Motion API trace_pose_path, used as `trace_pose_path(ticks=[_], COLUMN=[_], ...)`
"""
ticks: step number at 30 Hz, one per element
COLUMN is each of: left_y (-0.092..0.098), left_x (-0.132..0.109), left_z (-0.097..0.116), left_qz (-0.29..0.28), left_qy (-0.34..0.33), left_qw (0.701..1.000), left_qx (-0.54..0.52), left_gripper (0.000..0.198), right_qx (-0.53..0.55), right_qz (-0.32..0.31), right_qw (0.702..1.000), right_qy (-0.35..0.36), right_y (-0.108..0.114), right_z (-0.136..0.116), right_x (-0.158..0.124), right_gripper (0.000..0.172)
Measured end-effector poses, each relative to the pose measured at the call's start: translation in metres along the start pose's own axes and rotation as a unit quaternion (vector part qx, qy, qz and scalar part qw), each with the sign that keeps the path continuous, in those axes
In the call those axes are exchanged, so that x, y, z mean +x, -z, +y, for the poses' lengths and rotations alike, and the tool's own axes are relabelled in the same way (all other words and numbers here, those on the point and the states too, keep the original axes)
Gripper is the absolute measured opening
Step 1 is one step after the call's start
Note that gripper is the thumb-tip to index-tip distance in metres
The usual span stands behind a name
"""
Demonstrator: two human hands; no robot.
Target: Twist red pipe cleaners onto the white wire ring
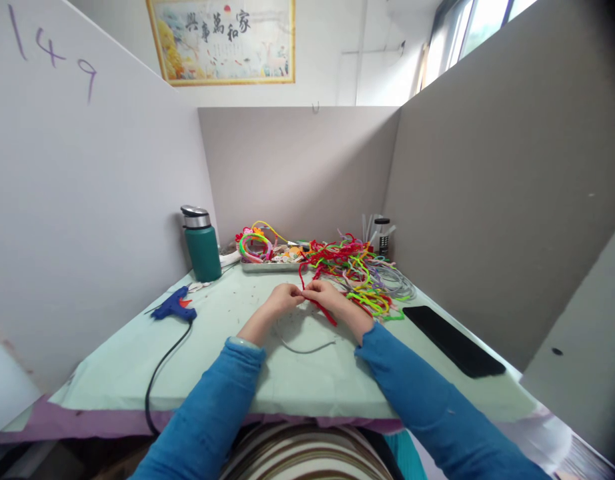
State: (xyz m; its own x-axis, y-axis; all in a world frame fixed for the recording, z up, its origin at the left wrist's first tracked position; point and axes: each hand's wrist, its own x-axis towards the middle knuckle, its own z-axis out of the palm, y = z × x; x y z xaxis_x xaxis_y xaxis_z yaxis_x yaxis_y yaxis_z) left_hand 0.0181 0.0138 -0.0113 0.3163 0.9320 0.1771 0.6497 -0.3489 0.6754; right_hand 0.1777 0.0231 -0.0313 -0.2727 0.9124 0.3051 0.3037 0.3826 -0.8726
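Observation:
A red pipe cleaner (pixel 327 313) is pinched between my two hands above the middle of the table, one end pointing up and the other sloping down to the right. My left hand (pixel 286 297) has its fingertips closed on it from the left. Against those fingertips, my right hand (pixel 325 295) grips the same red piece from the right. Below the hands a thin grey wire (pixel 307 351) curves over the pale tablecloth. Just beyond my right hand lies a tangled pile of coloured pipe cleaners (pixel 345 259), mostly red, yellow and green.
A metal tray (pixel 275 268) with small pieces and coloured loops stands at the back. At the left are a green bottle (pixel 202 250) and a blue glue gun (pixel 175 305) with a black cord. A black phone-like slab (pixel 452 340) lies right. Partitions enclose the table (pixel 187 373).

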Motion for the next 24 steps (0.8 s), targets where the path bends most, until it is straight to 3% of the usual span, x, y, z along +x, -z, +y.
trace_pose_path(ticks=[7, 15, 24], left_y=[-0.0002, -0.0052, -0.0034], left_x=[0.0003, 0.0083, 0.0042], left_z=[-0.0018, -0.0102, -0.0056], left_qz=[0.012, 0.032, 0.037], left_qy=[0.021, -0.041, -0.087], left_qw=[1.000, 0.998, 0.990], left_qx=[-0.012, 0.044, 0.107], left_gripper=[0.023, 0.022, 0.019], right_qx=[-0.007, -0.034, -0.014], right_qz=[0.036, 0.012, 0.009], right_qw=[0.998, 0.999, 0.999], right_qy=[0.042, 0.033, 0.034], right_y=[0.0034, 0.0008, 0.0020], right_z=[-0.0102, -0.0020, -0.0036], right_x=[-0.0031, -0.0008, -0.0015], right_gripper=[0.026, 0.033, 0.032])
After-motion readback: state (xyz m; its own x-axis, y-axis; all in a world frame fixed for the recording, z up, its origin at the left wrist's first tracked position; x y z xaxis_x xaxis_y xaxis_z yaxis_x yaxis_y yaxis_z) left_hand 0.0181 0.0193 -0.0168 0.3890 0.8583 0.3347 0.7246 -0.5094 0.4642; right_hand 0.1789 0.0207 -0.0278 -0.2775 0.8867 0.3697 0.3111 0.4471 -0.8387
